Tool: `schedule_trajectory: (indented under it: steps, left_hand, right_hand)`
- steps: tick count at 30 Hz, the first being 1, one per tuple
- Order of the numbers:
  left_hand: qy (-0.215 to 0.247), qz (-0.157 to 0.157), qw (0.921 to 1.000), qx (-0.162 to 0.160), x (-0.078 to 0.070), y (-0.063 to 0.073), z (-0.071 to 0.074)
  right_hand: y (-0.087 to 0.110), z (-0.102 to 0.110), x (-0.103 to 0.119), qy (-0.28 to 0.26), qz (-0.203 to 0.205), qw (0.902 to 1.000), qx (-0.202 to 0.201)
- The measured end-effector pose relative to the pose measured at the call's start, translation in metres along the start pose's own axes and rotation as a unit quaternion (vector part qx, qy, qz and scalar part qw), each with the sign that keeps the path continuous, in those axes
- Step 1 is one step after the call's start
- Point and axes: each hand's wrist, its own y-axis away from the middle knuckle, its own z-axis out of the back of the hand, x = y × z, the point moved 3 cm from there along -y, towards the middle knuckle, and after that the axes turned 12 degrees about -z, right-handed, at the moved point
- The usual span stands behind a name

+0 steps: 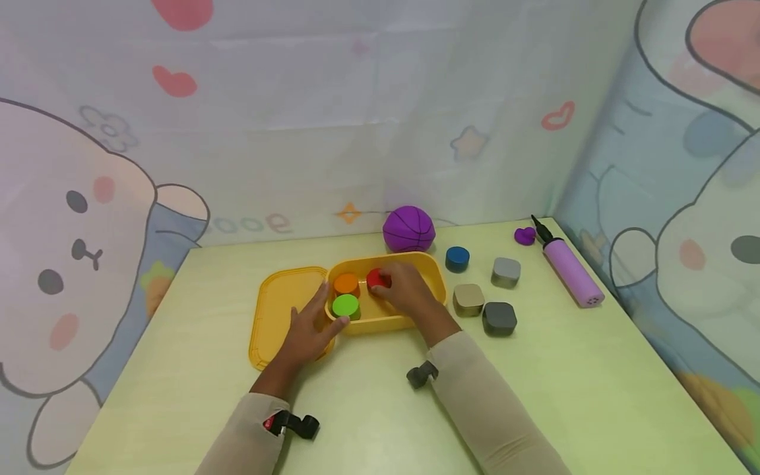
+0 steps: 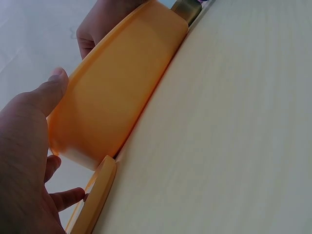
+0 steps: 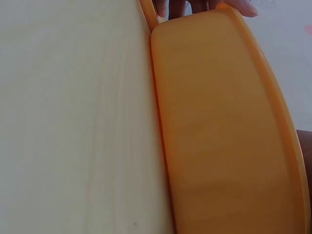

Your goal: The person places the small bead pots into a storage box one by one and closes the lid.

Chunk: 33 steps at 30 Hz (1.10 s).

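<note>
Inside the yellow box point(image 1: 380, 324), the right hand point(image 1: 406, 287) pinches a red disc point(image 1: 373, 278) — probably light, stiff, best held by its sides — while the left hand point(image 1: 305, 331), fingers spread, touches the box's left end.

Both forearms point(image 1: 483, 396), in beige sleeves point(image 1: 243, 435), extend forward and slant inward. The left hand point(image 1: 305, 334) spreads its fairly straight fingers point(image 1: 318, 302), thumb point(image 1: 335, 328) stretched wide of them. The right hand point(image 1: 406, 290), slightly farther forward, bends its fingers and thumb into a pinch.
</note>
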Motion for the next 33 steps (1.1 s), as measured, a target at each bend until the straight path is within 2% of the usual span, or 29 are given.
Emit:
schedule_trajectory:
  steps: [8,13,21,26,33]
  left_hand:
    - [0.003,0.004,1.0,-0.001,-0.002,0.001,0.001]
    - [0.002,0.004,1.0,0.0,-0.003,0.002,0.0]
    - [-0.002,0.007,1.0,-0.003,-0.002,0.001,0.0]
    - [-0.001,0.011,0.9999,-0.001,-0.001,0.003,-0.001]
    - [0.001,0.008,1.0,-0.002,-0.001,0.002,0.0]
  right_hand:
    - [-0.002,-0.004,0.0,-0.011,-0.013,0.9995,0.027]
    - [-0.003,-0.006,-0.002,-0.01,-0.004,0.9994,0.032]
    - [-0.003,-0.005,-0.004,-0.042,0.001,0.998,0.049]
    - [-0.002,-0.003,-0.003,-0.043,0.002,0.9982,0.042]
    - [0.001,0.01,-0.001,-0.044,-0.028,0.9986,-0.004]
